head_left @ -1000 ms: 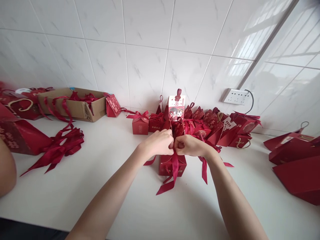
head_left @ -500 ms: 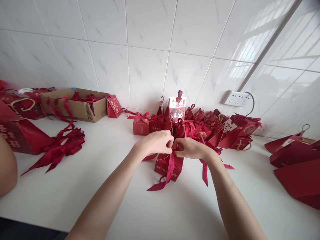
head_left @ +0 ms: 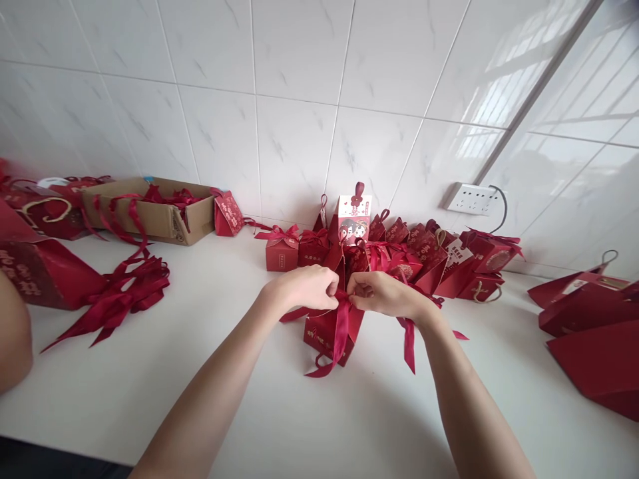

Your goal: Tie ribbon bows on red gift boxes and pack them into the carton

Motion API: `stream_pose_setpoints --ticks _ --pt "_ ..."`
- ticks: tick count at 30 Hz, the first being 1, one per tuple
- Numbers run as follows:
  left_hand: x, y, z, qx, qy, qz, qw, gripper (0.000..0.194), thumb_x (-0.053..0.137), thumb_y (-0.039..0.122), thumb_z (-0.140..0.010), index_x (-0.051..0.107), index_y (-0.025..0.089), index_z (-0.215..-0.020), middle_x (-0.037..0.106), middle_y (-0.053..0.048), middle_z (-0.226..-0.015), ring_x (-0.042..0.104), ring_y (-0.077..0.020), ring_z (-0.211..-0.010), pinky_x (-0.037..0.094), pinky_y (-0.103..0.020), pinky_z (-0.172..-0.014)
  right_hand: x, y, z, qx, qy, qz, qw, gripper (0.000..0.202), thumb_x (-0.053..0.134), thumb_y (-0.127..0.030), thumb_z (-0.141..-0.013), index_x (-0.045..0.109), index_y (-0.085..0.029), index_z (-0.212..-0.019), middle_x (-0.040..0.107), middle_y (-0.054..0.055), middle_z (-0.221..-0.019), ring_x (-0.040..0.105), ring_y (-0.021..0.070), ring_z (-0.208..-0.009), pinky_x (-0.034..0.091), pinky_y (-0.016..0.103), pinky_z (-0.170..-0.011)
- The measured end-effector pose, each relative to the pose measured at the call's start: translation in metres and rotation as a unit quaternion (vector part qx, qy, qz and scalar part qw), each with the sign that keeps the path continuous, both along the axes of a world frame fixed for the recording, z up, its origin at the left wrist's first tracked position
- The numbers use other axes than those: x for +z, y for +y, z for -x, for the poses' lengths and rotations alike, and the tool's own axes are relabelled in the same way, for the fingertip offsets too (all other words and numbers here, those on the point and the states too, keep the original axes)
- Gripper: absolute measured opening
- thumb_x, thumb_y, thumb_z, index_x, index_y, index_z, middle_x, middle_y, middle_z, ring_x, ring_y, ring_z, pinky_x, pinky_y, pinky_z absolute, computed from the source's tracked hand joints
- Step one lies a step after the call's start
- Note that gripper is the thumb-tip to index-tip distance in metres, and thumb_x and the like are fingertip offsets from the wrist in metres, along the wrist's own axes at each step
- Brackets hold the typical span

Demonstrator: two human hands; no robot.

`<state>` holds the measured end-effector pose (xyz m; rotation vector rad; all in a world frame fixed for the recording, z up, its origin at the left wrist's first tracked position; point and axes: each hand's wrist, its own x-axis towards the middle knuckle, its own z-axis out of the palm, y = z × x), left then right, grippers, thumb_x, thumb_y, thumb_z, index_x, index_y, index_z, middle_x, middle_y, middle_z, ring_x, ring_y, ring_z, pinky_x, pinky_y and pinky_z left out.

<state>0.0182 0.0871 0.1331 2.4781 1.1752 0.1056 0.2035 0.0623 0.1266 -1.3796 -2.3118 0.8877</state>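
Just below centre, a red gift box (head_left: 324, 331) with gold lettering stands on the white table, partly covered by my hands. A dark red ribbon (head_left: 341, 329) at its top has one tail hanging down the front. My left hand (head_left: 315, 286) is closed, thumb and finger pinching the ribbon from the left. Opposite it, my right hand (head_left: 377, 293) pinches the ribbon close to the knot. The two hands are a short gap apart. Behind them are more red boxes, among them one with a bow (head_left: 282, 249) and a white-and-red box (head_left: 354, 216) with cartoon figures.
A cardboard box (head_left: 194, 229) with red ribbons stands at the back left. Loose ribbon (head_left: 134, 289) lies beside a large red box (head_left: 54, 273). Another person's arm (head_left: 12, 332) shows at the left edge. Red boxes (head_left: 599, 352) stand far right, below a wall power strip (head_left: 469, 198).
My hands have drawn slightly apart, pulling the ribbon between them. The gift box has tilted or shifted a little to the left, and the ribbon tail has swung right.
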Motion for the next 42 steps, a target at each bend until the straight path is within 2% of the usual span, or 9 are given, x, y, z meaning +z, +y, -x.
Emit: stream_pose_setpoints --ticks 4,9,15,20,26,29,33,38,42 --pt "0.000 -0.002 -0.003 0.001 0.006 -0.001 1.000 0.008 0.052 0.029 -0.069 0.049 0.022 -0.067 0.060 0.000 -0.068 0.051 -0.0142 -0.051 0.027 -0.026 -0.042 0.000 -0.001 0.001 -0.007 0.020 0.013 1.000 0.007 0.050 -0.015 -0.070 0.053 -0.017 -0.076 0.052 -0.003 -0.066 0.043 0.0091 -0.057 0.035 0.021 -0.050" --pt "0.001 0.001 0.003 0.025 -0.009 -0.035 0.999 0.005 0.048 0.025 -0.073 0.051 0.021 -0.071 0.062 -0.002 -0.077 0.055 -0.0155 -0.059 0.030 -0.026 -0.045 0.003 -0.002 -0.005 0.003 -0.014 0.008 1.000 0.008 0.048 -0.011 -0.065 0.049 -0.019 -0.066 0.042 -0.007 -0.056 0.034 0.0077 -0.051 0.027 0.021 -0.046" --pt "0.004 -0.001 0.004 0.017 -0.018 -0.029 0.999 0.007 0.050 0.028 -0.074 0.054 0.023 -0.073 0.065 0.001 -0.074 0.058 -0.0144 -0.059 0.033 -0.024 -0.045 -0.002 -0.001 0.002 -0.020 -0.012 -0.029 0.999 0.011 0.056 -0.029 -0.075 0.053 -0.019 -0.077 0.047 -0.005 -0.061 0.040 0.0092 -0.053 0.031 0.022 -0.047" --pt "0.003 -0.005 -0.005 0.026 0.045 -0.094 0.994 0.004 0.050 0.024 -0.073 0.052 0.021 -0.073 0.065 -0.003 -0.078 0.063 -0.0204 -0.068 0.039 -0.027 -0.054 -0.008 0.002 0.008 -0.013 -0.020 -0.001 1.000 0.004 0.049 -0.016 -0.072 0.047 -0.019 -0.069 0.052 -0.004 -0.058 0.045 0.0094 -0.051 0.034 0.021 -0.046" --pt "0.001 -0.007 -0.012 0.052 0.075 -0.092 0.992 0.007 0.052 0.025 -0.072 0.051 0.019 -0.068 0.063 -0.008 -0.070 0.065 -0.0289 -0.070 0.043 -0.034 -0.059 -0.002 0.000 0.005 0.010 -0.005 0.013 1.000 0.011 0.047 -0.011 -0.068 0.042 -0.020 -0.065 0.050 -0.006 -0.055 0.042 0.0081 -0.050 0.033 0.019 -0.045" --pt "0.001 -0.008 -0.013 0.061 0.053 -0.104 0.991 0.004 0.049 0.020 -0.074 0.052 0.018 -0.071 0.064 -0.009 -0.074 0.065 -0.0286 -0.073 0.042 -0.033 -0.059 -0.005 0.002 0.004 0.004 -0.003 0.014 1.000 0.011 0.047 -0.011 -0.068 0.042 -0.020 -0.066 0.052 -0.006 -0.055 0.043 0.0087 -0.050 0.033 0.020 -0.046" --pt "0.002 -0.007 -0.013 0.051 -0.017 -0.127 0.990 0.007 0.043 0.021 -0.081 0.051 0.022 -0.079 0.064 -0.002 -0.078 0.063 -0.0197 -0.073 0.041 -0.026 -0.056 -0.003 0.002 0.002 -0.030 0.017 -0.025 0.999 0.006 0.048 -0.017 -0.073 0.044 -0.020 -0.071 0.052 -0.004 -0.058 0.046 0.0098 -0.053 0.036 0.021 -0.049" --pt "-0.006 -0.001 -0.012 0.054 -0.168 -0.148 0.973 0.006 0.045 0.021 -0.081 0.049 0.023 -0.087 0.065 0.002 -0.086 0.063 -0.0147 -0.073 0.044 -0.023 -0.060 0.005 -0.003 0.000 -0.062 0.058 -0.085 0.993 0.002 0.047 -0.018 -0.075 0.046 -0.019 -0.074 0.045 -0.005 -0.060 0.040 0.0093 -0.054 0.033 0.021 -0.049" --pt "-0.013 0.003 -0.016 0.066 -0.111 -0.192 0.973 0.012 0.043 0.012 -0.080 0.048 0.022 -0.086 0.065 -0.002 -0.087 0.064 -0.0190 -0.078 0.043 -0.027 -0.062 0.003 0.000 -0.001 -0.054 0.047 -0.101 0.992 0.007 0.047 -0.016 -0.072 0.042 -0.020 -0.069 0.041 -0.007 -0.059 0.034 0.0086 -0.053 0.030 0.021 -0.048"
